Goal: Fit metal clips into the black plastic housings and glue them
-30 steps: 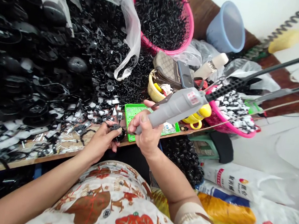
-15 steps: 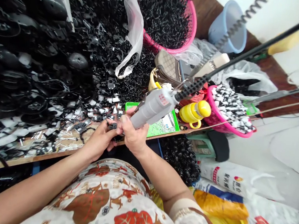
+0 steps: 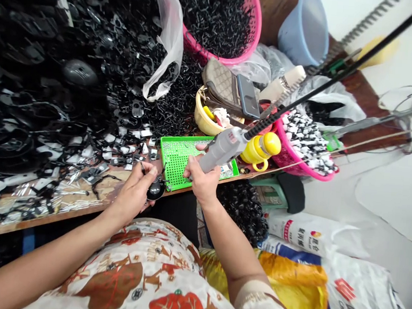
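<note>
My left hand (image 3: pixel 137 187) is closed around a small black plastic part with a round glossy end (image 3: pixel 156 189), held at the front edge of the bench. In my right hand (image 3: pixel 204 180) is a grey electric screwdriver (image 3: pixel 222 148), tilted, its cord running up to the right. The driver's tip is over the green perforated tray (image 3: pixel 176 164), apart from the black part; my fingers and the tray hide the exact tip. Small metal screws lie along the tray's far side and right end.
Piles of black parts (image 3: pixel 127 62) cover the bench at left, with white pieces (image 3: pixel 109 151) along its front. Beyond the tray stand a cream bowl (image 3: pixel 202 117), a yellow bottle (image 3: pixel 256 149) and a pink basket (image 3: pixel 284 153). A taut cord (image 3: pixel 364 143) crosses at right.
My right hand has moved the screwdriver away from the black part, rightward over the tray. My left hand has turned the part so its round glossy end shows. The whole view has shifted slightly.
</note>
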`<state>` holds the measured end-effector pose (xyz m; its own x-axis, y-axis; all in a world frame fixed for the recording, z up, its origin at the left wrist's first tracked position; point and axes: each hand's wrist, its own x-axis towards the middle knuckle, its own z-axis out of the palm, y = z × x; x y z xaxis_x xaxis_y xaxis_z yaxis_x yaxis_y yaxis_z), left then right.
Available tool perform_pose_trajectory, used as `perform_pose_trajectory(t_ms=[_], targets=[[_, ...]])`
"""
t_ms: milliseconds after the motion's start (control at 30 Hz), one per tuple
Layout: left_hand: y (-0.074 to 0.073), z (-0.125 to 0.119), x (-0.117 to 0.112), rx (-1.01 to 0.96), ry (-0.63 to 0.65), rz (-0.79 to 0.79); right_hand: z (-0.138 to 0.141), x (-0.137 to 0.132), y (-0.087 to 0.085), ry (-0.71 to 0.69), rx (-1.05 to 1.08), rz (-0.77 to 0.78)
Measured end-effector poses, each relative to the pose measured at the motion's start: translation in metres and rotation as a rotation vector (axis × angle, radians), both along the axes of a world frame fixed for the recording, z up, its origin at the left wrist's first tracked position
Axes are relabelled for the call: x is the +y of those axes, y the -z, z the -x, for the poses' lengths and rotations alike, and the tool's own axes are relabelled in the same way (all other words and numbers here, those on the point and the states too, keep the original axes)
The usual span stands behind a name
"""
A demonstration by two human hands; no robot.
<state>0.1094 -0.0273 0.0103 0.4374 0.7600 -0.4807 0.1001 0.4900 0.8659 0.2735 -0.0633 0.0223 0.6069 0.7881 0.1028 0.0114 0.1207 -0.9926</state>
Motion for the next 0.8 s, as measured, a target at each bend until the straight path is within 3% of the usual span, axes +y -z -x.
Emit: perform_pose_trajectory(t_ms=[100,267,500,667,800], targets=[[-0.004,-0.005,0.001,0.059,-0.034,-0.02,0.005,0.0,0.005,-0.005,0.005,0.016],[-0.003,-0.004,0.003,0.088,0.013,0.0,0.004,-0.001,0.001,-0.017,-0.002,0.016],[-0.001,0.0,0.003,0.066,0.041,-0.019,0.016,-0.001,-0.025,0.037,0.083,-0.173],[-0.001,0.0,0.002,0.049,0.025,-0.019,0.035,0.01,-0.042,-0.077,0.168,-0.161],[-0.002,0.0,0.002,0.034,0.03,-0.03,0.042,0.018,-0.039,-0.134,0.216,-0.208]])
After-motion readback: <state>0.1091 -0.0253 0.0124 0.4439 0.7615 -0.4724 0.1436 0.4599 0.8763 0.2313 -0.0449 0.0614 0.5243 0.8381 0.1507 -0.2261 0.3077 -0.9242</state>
